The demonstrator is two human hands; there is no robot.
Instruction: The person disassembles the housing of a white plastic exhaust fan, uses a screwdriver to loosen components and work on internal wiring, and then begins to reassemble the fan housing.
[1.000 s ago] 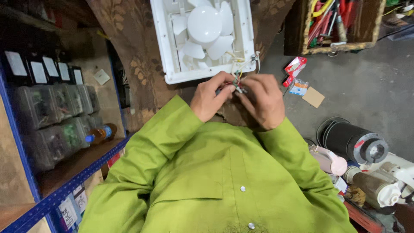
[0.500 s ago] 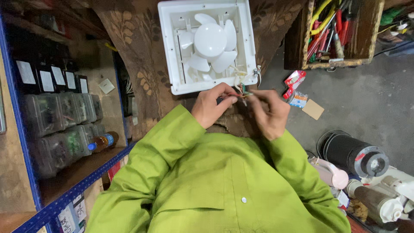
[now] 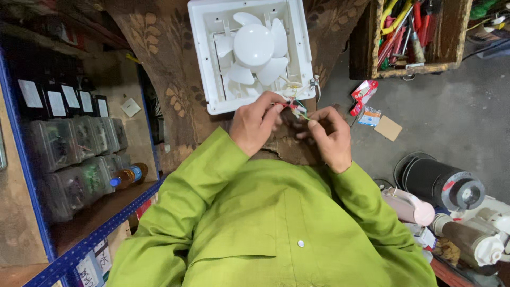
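Note:
A white square exhaust fan [image 3: 255, 53] lies face up on a brown patterned cloth [image 3: 164, 79], its blades showing. Thin red, green and yellow wires [image 3: 294, 105] run from its near right corner. My left hand [image 3: 256, 123] pinches the red wire ends just below the fan's frame. My right hand [image 3: 328, 137] holds the green wire between thumb and fingers, close beside the left. Both arms wear bright green sleeves [image 3: 202, 186].
A wooden box of hand tools [image 3: 411, 37] stands at the upper right. Small packets [image 3: 364, 93] and a card piece [image 3: 388, 128] lie on the grey floor. A blue shelf with clear jars [image 3: 74, 154] is at left. Black and white appliance parts [image 3: 446, 186] crowd the lower right.
The view has shifted so the fan sits lower and fuller in frame. My hands have stayed together at the fan's wires, fingers working slightly.

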